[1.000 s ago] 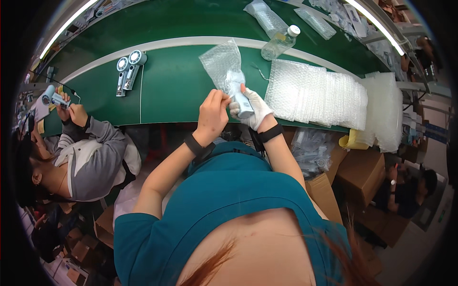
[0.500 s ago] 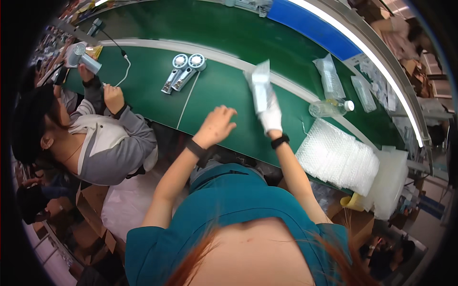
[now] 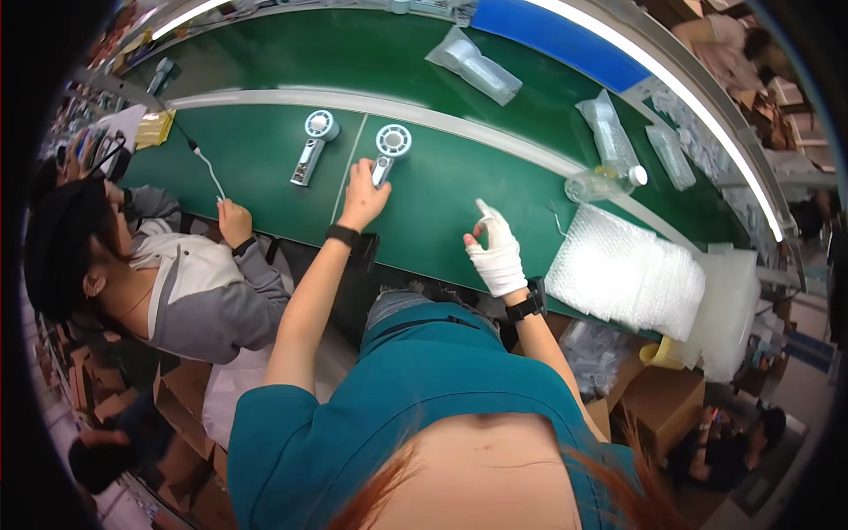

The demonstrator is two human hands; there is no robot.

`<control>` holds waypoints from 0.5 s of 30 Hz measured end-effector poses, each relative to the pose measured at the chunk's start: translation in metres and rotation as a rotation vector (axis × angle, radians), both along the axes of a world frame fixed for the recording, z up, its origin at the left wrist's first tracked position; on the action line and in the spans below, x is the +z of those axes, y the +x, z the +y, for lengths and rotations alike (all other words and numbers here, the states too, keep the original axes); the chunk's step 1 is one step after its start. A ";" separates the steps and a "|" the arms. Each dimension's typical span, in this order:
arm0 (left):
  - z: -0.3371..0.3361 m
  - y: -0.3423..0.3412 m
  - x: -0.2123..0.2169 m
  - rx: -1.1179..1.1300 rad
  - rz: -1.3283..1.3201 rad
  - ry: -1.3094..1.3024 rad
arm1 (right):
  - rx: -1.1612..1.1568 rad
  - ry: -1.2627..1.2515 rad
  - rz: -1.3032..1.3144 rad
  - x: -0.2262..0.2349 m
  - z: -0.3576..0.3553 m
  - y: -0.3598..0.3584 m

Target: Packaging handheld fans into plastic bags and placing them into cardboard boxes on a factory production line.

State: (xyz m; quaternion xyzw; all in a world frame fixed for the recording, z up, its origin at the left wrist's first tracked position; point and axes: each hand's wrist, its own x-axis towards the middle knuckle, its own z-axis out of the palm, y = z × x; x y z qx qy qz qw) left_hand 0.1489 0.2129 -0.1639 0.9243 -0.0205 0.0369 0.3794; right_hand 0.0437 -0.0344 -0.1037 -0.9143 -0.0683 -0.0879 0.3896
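My bare left hand (image 3: 363, 200) is closed round the lower handle of a pale blue handheld fan (image 3: 393, 143), whose round head points away from me. A second handheld fan (image 3: 309, 152) lies to its left on the green work table (image 3: 433, 230), across a white line. In a white glove that leaves some fingertips bare, my right hand (image 3: 497, 256) hovers over the near part of the table with nothing in it, index finger stretched out and thumb apart. Beyond the pale rail lies a bubble-wrapped package (image 3: 474, 66) on the green belt.
A stack of bubble-wrap sheets (image 3: 618, 269) sits at the right edge. Past it are a clear plastic bottle (image 3: 605, 184) and wrapped packages (image 3: 608, 132) on the belt. At left a co-worker's hand (image 3: 235, 223) holds a white cable (image 3: 210, 168). Cardboard boxes (image 3: 664, 406) stand below.
The wrapped package has left my right hand and lies on the belt; that hand has drawn back toward me. My left hand has taken one fan, moving it right, away from the other.
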 end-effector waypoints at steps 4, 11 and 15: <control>-0.065 -0.055 0.053 -0.260 0.174 -0.242 | 0.148 -0.235 -0.196 0.045 -0.001 -0.006; -0.123 -0.091 0.087 -0.422 0.210 -0.305 | -0.053 -0.401 -0.263 0.063 -0.032 -0.027; -0.143 -0.104 0.096 -0.450 0.120 -0.339 | -0.059 -0.209 -0.324 0.064 -0.043 -0.046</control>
